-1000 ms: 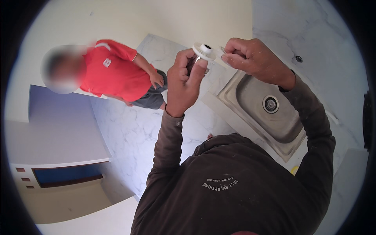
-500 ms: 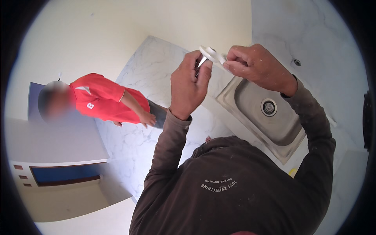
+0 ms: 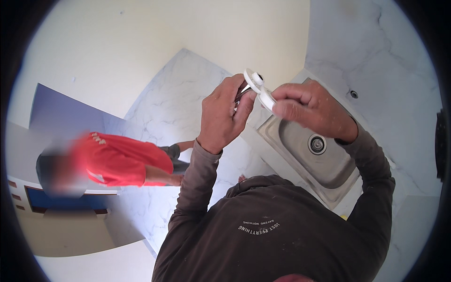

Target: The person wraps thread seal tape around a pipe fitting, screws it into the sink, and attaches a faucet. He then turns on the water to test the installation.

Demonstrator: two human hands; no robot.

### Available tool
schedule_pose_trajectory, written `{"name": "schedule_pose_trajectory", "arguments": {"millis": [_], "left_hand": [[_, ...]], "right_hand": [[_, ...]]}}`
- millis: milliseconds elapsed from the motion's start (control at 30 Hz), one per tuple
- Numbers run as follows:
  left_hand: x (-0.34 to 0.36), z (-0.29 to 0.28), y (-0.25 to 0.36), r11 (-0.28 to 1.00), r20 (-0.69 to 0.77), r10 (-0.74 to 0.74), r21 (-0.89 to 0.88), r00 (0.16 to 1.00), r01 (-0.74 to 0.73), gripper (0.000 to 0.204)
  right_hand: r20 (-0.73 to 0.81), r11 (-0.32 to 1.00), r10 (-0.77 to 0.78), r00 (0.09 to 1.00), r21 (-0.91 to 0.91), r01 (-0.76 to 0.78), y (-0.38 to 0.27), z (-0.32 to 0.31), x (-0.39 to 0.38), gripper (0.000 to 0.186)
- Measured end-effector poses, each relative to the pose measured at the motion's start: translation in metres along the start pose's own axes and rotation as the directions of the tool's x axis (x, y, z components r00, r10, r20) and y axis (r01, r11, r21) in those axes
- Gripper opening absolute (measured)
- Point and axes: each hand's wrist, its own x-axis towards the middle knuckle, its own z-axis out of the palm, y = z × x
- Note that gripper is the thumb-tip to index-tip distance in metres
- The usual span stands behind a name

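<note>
Raised in front of me, my left hand [image 3: 221,113] is closed round a shiny metal fitting, mostly hidden by the fingers. Past the thumb stick out its white round flange [image 3: 251,81] and a short white stub with a dark opening. My right hand [image 3: 315,109] pinches a white ring-shaped roll [image 3: 267,100] that looks like thread seal tape. The roll sits right beside the fitting's white end. Whether a strip joins the two cannot be made out.
Below my right hand is a steel sink [image 3: 319,171] with a round drain [image 3: 317,144], set in a marbled counter. A small round hole [image 3: 353,94] shows in the marbled surface beyond. To the left stands a person in a red shirt [image 3: 127,160].
The white roll has come out more into view beside the fitting, and my right hand has turned round it. The person in red has turned and appears lower in the picture.
</note>
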Motion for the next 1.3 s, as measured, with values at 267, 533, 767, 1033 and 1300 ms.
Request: {"name": "schedule_pose_trajectory", "arguments": {"millis": [267,533,767,1033,1300], "left_hand": [[0.107,0.059,-0.056,0.938,-0.026,-0.168,-0.311,0.985,0.152,0.027],[0.181,0.071,-0.133,0.571,0.169,-0.307,-0.754,0.937,0.323,0.036],[0.228,0.062,-0.209,0.366,0.361,-0.223,-0.830,0.906,0.421,0.040],[0.160,0.043,-0.253,0.501,0.231,-0.353,-0.772,0.907,0.391,0.036],[0.123,0.026,-0.261,0.881,0.006,-0.352,-0.336,0.936,0.333,0.027]], "right_hand": [[0.066,0.897,-0.232,0.970,-0.372,0.240,0.048,-0.110,0.072,0.028],[0.065,0.690,-0.364,0.929,-0.652,0.315,0.105,-0.179,0.151,0.021],[-0.064,0.518,-0.528,0.847,-0.814,0.262,0.155,-0.213,0.236,0.021],[-0.007,0.486,-0.591,0.807,-0.801,0.349,0.192,-0.132,0.234,0.019],[-0.005,0.588,-0.578,0.816,-0.696,0.412,0.182,-0.055,0.236,0.020]]}}
